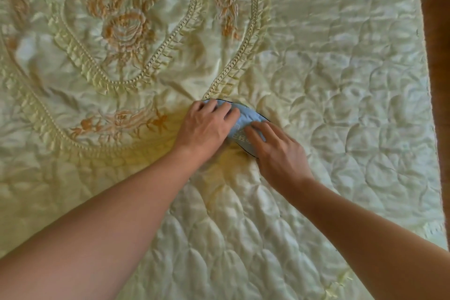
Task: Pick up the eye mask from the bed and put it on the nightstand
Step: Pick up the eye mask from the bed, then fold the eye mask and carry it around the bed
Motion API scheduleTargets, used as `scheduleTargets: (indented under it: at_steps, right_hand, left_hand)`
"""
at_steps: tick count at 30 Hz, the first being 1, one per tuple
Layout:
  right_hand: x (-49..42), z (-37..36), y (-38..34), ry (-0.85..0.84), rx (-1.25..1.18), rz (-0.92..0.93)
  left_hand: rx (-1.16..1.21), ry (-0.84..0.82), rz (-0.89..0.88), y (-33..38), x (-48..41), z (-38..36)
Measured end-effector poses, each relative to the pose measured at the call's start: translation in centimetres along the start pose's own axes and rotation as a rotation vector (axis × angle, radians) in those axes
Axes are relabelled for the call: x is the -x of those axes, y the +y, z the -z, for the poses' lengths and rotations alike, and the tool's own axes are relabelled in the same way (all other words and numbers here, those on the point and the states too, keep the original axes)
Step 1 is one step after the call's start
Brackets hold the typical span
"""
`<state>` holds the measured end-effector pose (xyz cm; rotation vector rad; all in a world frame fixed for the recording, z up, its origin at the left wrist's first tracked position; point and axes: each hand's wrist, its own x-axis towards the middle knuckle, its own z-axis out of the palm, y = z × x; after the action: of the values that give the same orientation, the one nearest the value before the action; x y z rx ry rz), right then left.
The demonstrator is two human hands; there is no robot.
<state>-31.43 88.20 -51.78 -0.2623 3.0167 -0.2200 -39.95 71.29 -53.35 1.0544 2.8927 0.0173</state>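
Observation:
A light blue eye mask [246, 120] with dark piping and pale print lies on the cream quilted bedspread [341, 105], near the middle of the view. My left hand [207, 126] covers its left end, fingers curled over the fabric. My right hand [275, 146] presses on its right and lower part, fingers spread across it. Both hands grip the mask, which still rests on the bed. Much of the mask is hidden under my fingers. The nightstand is not in view.
The bedspread carries an orange embroidered flower pattern [124, 29] inside ruffled oval trim [170, 39] at the upper left. A brown wooden edge [435, 31] runs down the right side beyond the bed's border.

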Motion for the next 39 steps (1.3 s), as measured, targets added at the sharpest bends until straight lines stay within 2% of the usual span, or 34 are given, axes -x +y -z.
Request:
scheduleTargets:
  at_steps: [3, 7, 11, 14, 18, 22, 26, 29, 32, 39]
  right_hand:
    - [-0.2, 1.2, 0.6, -0.066, -0.079, -0.015]
    - [-1.1, 5.4, 0.7, -0.077, -0.339, -0.222]
    - [-1.7, 12.5, 0.0, -0.007, -0.658, -0.321]
    - [-1.6, 18.6, -0.8, -0.014, -0.830, -0.391]
    - [-0.2, 27.7, -2.5, 0.045, -1.003, -0.398]
    - [3.0, 36.6, -3.7, 0.055, -1.214, -0.416]
    - [7.2, 41.6, -5.5, -0.097, -1.394, -0.507]
    - [9.8, 43.9, -7.3, -0.139, -1.524, -0.577]
    - [11.7, 45.7, -8.2, -0.142, -1.618, -0.570]
    - [13.3, 47.6, -9.4, -0.080, -1.483, -0.480]
  left_hand:
    - [-0.006, -0.003, 0.038, 0.3, -0.3, 1.2]
    - [0.202, -0.083, 0.176, 0.6, 0.3, 3.8]
    - [0.607, -0.121, 0.317, 0.8, 2.3, 8.3]
    - [0.952, -0.147, 0.471, 2.4, 4.1, 13.0]
    - [1.366, -0.155, 0.629, 5.8, 6.5, 22.4]
    - [1.711, -0.225, 0.663, 8.9, 9.1, 33.1]
    - [1.847, -0.214, 0.723, 11.4, 12.4, 40.9]
    - [1.886, -0.213, 0.711, 12.5, 14.4, 45.1]
    - [1.874, -0.209, 0.727, 13.4, 16.2, 47.3]
    - [1.842, -0.195, 0.828, 14.7, 17.7, 49.3]
